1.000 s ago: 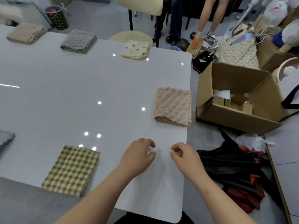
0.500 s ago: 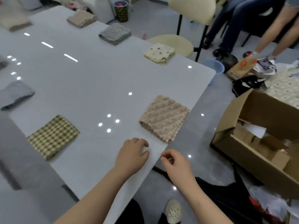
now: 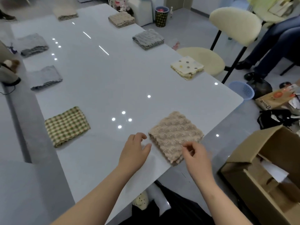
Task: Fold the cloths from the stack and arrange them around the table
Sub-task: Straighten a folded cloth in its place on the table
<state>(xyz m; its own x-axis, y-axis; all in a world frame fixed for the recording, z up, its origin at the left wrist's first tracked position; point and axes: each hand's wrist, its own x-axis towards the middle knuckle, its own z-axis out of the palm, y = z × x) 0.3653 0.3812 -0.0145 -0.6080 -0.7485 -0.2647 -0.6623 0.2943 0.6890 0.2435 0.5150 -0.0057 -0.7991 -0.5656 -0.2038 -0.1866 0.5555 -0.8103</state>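
1 tabletop (image 3: 113, 75), 8 folded cloths: 3 beige cloths (image 3: 175, 137) (image 3: 121, 19) (image 3: 65, 13), 3 gray cloths (image 3: 147, 38) (image 3: 33, 44) (image 3: 46, 77), 1 green-check cloth (image 3: 66, 125), 1 polka-dot cloth (image 3: 186, 67). 2 hands (image 3: 134, 151) (image 3: 198, 155). 1 cardboard box (image 3: 267, 159), 1 cream chair (image 3: 233, 25), 1 blue basket (image 3: 243, 90), 1 patterned bin (image 3: 161, 17).

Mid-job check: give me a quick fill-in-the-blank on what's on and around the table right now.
1. The textured cloth by the left hand is coloured ___.
2. The checked cloth is cream and ___.
3. The cardboard box stands on the ___.
Missing words: beige; green; floor.
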